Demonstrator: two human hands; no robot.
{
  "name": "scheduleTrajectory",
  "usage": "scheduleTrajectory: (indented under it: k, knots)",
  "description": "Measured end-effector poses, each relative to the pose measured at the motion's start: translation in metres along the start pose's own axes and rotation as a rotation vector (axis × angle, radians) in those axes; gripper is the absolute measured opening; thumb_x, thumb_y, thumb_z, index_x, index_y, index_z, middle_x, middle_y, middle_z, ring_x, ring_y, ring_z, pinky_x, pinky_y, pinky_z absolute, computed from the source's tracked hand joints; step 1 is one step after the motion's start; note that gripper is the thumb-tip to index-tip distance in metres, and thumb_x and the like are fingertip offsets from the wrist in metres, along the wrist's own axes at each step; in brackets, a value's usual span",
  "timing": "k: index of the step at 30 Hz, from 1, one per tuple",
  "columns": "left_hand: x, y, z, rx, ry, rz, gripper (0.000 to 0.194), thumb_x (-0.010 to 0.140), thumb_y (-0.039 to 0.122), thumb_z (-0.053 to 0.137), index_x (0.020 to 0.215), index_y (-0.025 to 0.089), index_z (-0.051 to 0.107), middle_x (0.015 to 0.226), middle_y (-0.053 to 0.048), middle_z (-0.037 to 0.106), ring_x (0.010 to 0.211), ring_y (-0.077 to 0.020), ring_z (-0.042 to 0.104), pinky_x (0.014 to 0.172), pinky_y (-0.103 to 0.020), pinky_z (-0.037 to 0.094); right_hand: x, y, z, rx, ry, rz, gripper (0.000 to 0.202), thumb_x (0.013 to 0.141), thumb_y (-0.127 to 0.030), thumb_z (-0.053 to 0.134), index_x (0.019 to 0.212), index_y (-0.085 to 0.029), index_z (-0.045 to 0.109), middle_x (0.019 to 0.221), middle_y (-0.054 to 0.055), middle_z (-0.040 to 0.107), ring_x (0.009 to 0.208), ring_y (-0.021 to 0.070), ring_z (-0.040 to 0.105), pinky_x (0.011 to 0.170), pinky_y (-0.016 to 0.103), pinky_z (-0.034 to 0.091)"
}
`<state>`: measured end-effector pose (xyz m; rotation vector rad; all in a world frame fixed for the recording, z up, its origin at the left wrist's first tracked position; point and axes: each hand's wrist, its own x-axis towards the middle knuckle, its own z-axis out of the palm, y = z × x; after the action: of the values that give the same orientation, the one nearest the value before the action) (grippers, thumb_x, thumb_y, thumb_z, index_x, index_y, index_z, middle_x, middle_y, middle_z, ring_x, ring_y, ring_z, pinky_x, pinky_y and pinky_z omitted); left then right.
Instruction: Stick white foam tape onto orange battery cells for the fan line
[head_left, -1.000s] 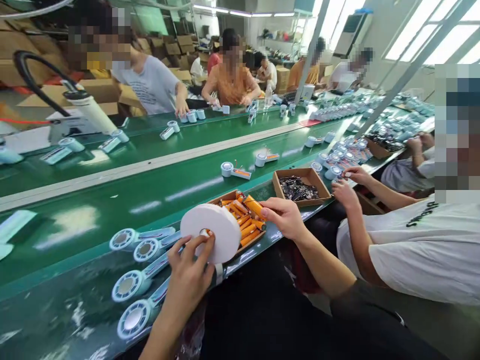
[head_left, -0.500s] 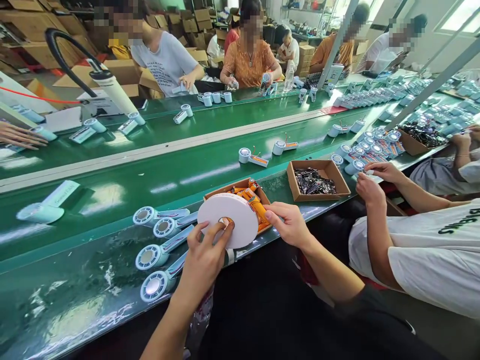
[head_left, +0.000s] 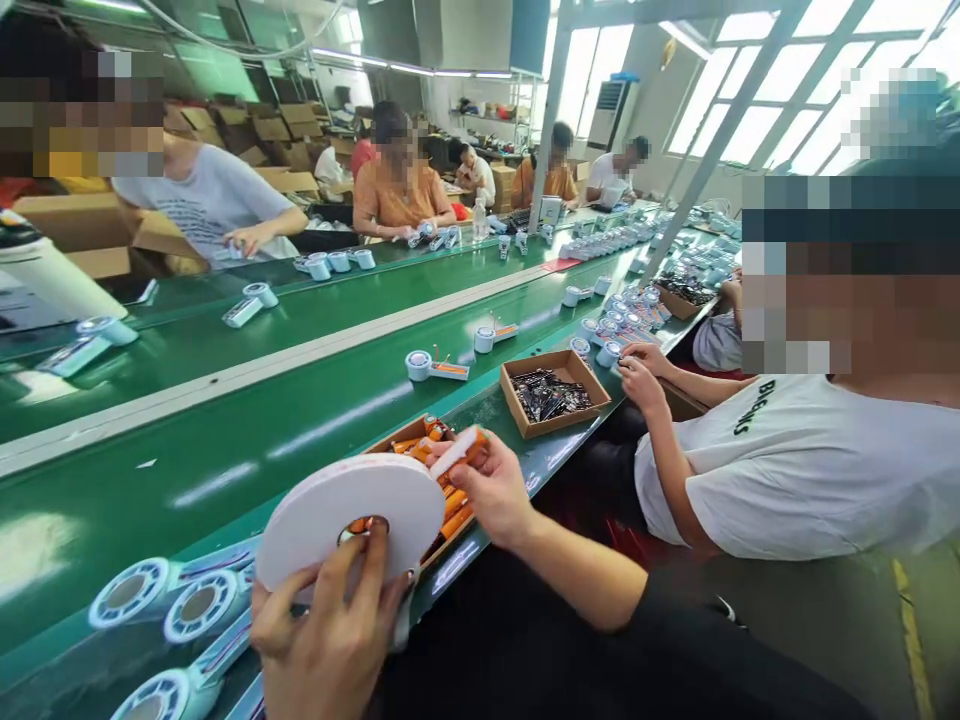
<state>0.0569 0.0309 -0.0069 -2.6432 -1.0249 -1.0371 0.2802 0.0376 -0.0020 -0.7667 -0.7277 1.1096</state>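
My left hand grips a large roll of white tape, with fingers in its core hole. Just past the roll's right edge, my right hand pinches an orange cylindrical battery. A white strip lies along the battery's side, close to the roll; whether it still joins the roll I cannot tell. Below both hands is a cardboard box of orange batteries, partly covered by the roll. Light-blue fan-shaped housings with round heads lie left of my left hand.
A second cardboard box holds dark small parts. Housings lie on the green conveyor belt. At right, a co-worker in a white shirt handles a housing. Other people sit across the belt, and a metal post slants at the back.
The view has swung right and up. The battery, bare orange on its visible side before, now shows a white strip. The roll appears larger and lower left, still in my left hand.
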Motion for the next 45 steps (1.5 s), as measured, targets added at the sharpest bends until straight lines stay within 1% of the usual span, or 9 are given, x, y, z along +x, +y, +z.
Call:
scheduleTrajectory:
  k: [3, 8, 12, 15, 17, 25, 34, 39, 45]
  knots:
    - [-0.012, 0.012, 0.022, 0.103, 0.048, 0.079, 0.071, 0.092, 0.03, 0.069, 0.16, 0.023, 0.047, 0.113, -0.014, 0.074, 0.1, -0.0327, 0.063, 0.1, -0.054, 0.048, 0.004, 0.001, -0.009, 0.059, 0.106, -0.017, 0.057, 0.064, -0.05, 0.098, 0.103, -0.024, 0.066, 0.109, 0.009, 0.082, 0.1, 0.0278, 0.079, 0.095, 0.046, 0.065]
    - [-0.024, -0.005, 0.03, 0.046, -0.226, 0.164, 0.076, 0.079, 0.022, 0.076, 0.153, 0.029, 0.056, 0.12, -0.01, 0.073, 0.104, -0.0315, 0.062, 0.102, -0.05, 0.049, 0.046, -0.07, -0.044, 0.039, 0.388, -0.362, 0.052, 0.076, -0.061, 0.086, 0.11, -0.028, 0.066, 0.117, 0.004, 0.078, 0.11, 0.0189, 0.075, 0.103, 0.037, 0.061]
    - [0.001, -0.025, 0.009, -0.078, -0.28, 0.087, 0.079, 0.076, 0.038, 0.085, 0.15, 0.034, 0.056, 0.136, -0.01, 0.067, 0.125, -0.039, 0.057, 0.105, -0.056, 0.05, 0.025, -0.074, -0.037, -0.29, -0.029, -0.197, 0.042, 0.08, -0.056, 0.085, 0.106, -0.026, 0.072, 0.104, 0.003, 0.08, 0.095, 0.0212, 0.077, 0.091, 0.038, 0.065]
    - [0.022, -0.014, -0.009, -0.215, -0.052, 0.087, 0.069, 0.089, 0.029, 0.078, 0.153, 0.036, 0.053, 0.127, -0.01, 0.068, 0.118, -0.0329, 0.063, 0.101, -0.05, 0.055, -0.017, -0.042, -0.023, -0.696, -0.431, -0.108, 0.032, 0.085, -0.052, 0.082, 0.104, -0.027, 0.078, 0.092, 0.001, 0.08, 0.085, 0.0209, 0.077, 0.086, 0.033, 0.063]
    - [0.029, 0.001, -0.014, -0.266, 0.075, 0.091, 0.07, 0.092, 0.016, 0.073, 0.155, 0.037, 0.051, 0.12, -0.008, 0.069, 0.11, -0.029, 0.067, 0.096, -0.046, 0.058, -0.037, -0.023, -0.02, -0.869, -0.522, -0.166, 0.037, 0.087, -0.054, 0.081, 0.114, -0.03, 0.078, 0.089, 0.0, 0.08, 0.081, 0.0194, 0.076, 0.081, 0.028, 0.061]
    - [0.027, 0.023, -0.015, -0.175, 0.213, 0.194, 0.044, 0.087, -0.003, 0.07, 0.123, 0.023, 0.071, 0.107, -0.007, 0.075, 0.102, -0.024, 0.072, 0.092, -0.04, 0.061, -0.049, -0.009, -0.033, -1.08, -0.471, -0.347, 0.049, 0.092, -0.057, 0.075, 0.128, -0.024, 0.075, 0.092, 0.007, 0.083, 0.077, 0.0213, 0.079, 0.073, 0.027, 0.061]
    - [0.031, 0.031, -0.017, -0.124, 0.262, 0.252, 0.028, 0.093, 0.002, 0.064, 0.118, 0.014, 0.072, 0.106, -0.011, 0.077, 0.103, -0.0242, 0.071, 0.09, -0.039, 0.059, -0.049, -0.027, -0.013, -1.081, -0.42, -0.789, 0.034, 0.101, -0.027, 0.068, 0.135, -0.02, 0.066, 0.102, 0.008, 0.083, 0.087, 0.0196, 0.081, 0.081, 0.027, 0.066]
    - [0.027, 0.035, -0.012, -0.136, 0.348, 0.238, 0.022, 0.092, 0.001, 0.058, 0.107, 0.014, 0.069, 0.098, -0.01, 0.076, 0.1, -0.0231, 0.07, 0.087, -0.037, 0.059, -0.047, -0.034, -0.018, -1.137, -0.414, -0.916, 0.052, 0.095, -0.004, 0.067, 0.145, -0.017, 0.06, 0.115, 0.013, 0.08, 0.105, 0.0236, 0.078, 0.098, 0.037, 0.065]
    - [0.044, 0.043, -0.029, 0.006, 0.111, 0.346, 0.014, 0.097, 0.007, 0.053, 0.097, 0.015, 0.065, 0.09, -0.008, 0.072, 0.083, -0.0202, 0.065, 0.078, -0.036, 0.056, -0.042, -0.034, -0.013, -1.361, -0.598, -0.692, 0.055, 0.097, -0.004, 0.059, 0.148, -0.025, 0.061, 0.121, 0.011, 0.078, 0.109, 0.026, 0.075, 0.099, 0.042, 0.064]
